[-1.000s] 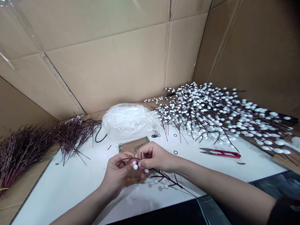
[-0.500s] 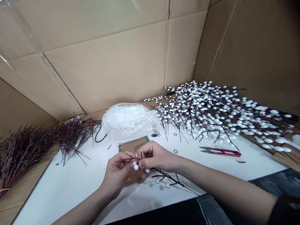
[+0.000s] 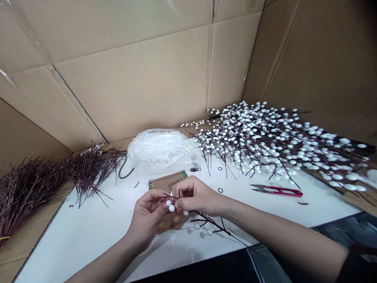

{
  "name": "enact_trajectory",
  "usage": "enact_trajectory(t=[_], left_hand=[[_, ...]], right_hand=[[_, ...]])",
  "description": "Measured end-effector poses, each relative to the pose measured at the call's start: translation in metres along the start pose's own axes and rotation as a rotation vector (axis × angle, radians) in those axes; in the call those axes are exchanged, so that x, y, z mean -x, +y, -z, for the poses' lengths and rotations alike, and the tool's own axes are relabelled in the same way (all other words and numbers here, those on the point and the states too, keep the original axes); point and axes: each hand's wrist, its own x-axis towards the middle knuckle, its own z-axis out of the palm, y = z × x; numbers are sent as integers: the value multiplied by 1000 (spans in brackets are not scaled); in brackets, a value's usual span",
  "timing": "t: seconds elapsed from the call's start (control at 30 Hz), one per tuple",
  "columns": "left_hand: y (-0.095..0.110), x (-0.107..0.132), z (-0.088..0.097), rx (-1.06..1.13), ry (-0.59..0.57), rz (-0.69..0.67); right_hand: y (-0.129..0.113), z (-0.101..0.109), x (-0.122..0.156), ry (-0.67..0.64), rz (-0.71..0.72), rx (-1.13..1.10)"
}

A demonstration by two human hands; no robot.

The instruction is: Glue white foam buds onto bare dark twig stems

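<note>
Over the middle of the table, a dark brown artificial twig (image 3: 220, 228) runs from my fingers toward the lower right. My left hand (image 3: 149, 213) pinches its tip end between thumb and fingers. Close by, my right hand (image 3: 196, 195) is closed around the same twig. White foam berries (image 3: 171, 207) show between the two hands, near my left thumb; another white berry (image 3: 185, 213) sits under my right fingers. Beneath the hands lies a piece of brown cardboard (image 3: 165, 182) with green edges, partly covered by them. The exact fingertip contact is partly hidden.
Behind the hands rests a clear plastic bag (image 3: 159, 153) of white berries. Bare twig bundles (image 3: 32, 192) lie at left; a large pile of berry branches (image 3: 262, 134) fills the right. Red-handled thread snips (image 3: 277, 191) and black rings (image 3: 220, 190) are on the white table (image 3: 95, 227).
The white berries between my hands have shifted slightly, and a second one now shows more plainly by my left thumb. Both hands stay in nearly the same place on the twig.
</note>
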Motion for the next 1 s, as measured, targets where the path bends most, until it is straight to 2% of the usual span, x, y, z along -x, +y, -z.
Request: enact_trajectory(t=[0.4,0.73,1.0], left_hand=[[-4,-2,6,-92,5,-118],[-1,-3,7,-87,-86,-90],[-2,-4,9,-90,-61,-43]], right_hand=[[0,-2,0,0,39,136],[7,2,0,-54,-3,108],[6,3,1,-68,-31,94]])
